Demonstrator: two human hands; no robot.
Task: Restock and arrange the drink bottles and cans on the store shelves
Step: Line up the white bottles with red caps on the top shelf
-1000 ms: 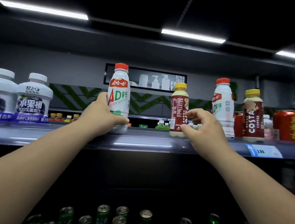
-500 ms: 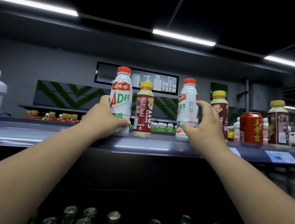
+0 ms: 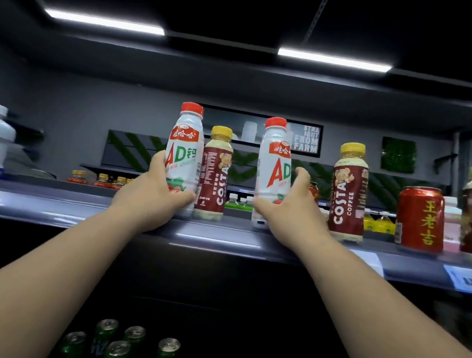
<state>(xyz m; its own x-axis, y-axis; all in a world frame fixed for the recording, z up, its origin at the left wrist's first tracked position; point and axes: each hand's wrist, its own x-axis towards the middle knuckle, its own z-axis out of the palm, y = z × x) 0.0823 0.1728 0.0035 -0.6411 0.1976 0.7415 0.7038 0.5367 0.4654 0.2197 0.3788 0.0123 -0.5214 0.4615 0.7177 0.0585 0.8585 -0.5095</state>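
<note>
1. Grips with the left hand [image 3: 149, 198] the lower half of a white plastic bottle with a red cap and a red-and-green "AD" label [image 3: 185, 148], thumb across the front near the base, fingers curled round the far side.
2. Grips likewise with the right hand [image 3: 287, 215] a second white red-capped bottle of the same kind [image 3: 273, 165], thumb low on the front, fingers wrapped round its right side.
3. Holds each upright, long axis vertical, near the front edge of the dark grey shelf [image 3: 47, 206]; cannot tell whether the bases rest on it, hidden as they are behind the hands.
4. Between the two, just beside the left one: a brown yellow-capped Costa coffee bottle [image 3: 214, 173], with an open gap towards the right one.
5. Probably calls for pairing the matching white bottles; turns on that coffee bottle standing in the way, so better moved along the shelf edge in front of it than straight across.
6. Beyond the right hand, near its wrist: another brown Costa bottle [image 3: 349, 192], then a red can [image 3: 421, 219], easily knocked.
</note>
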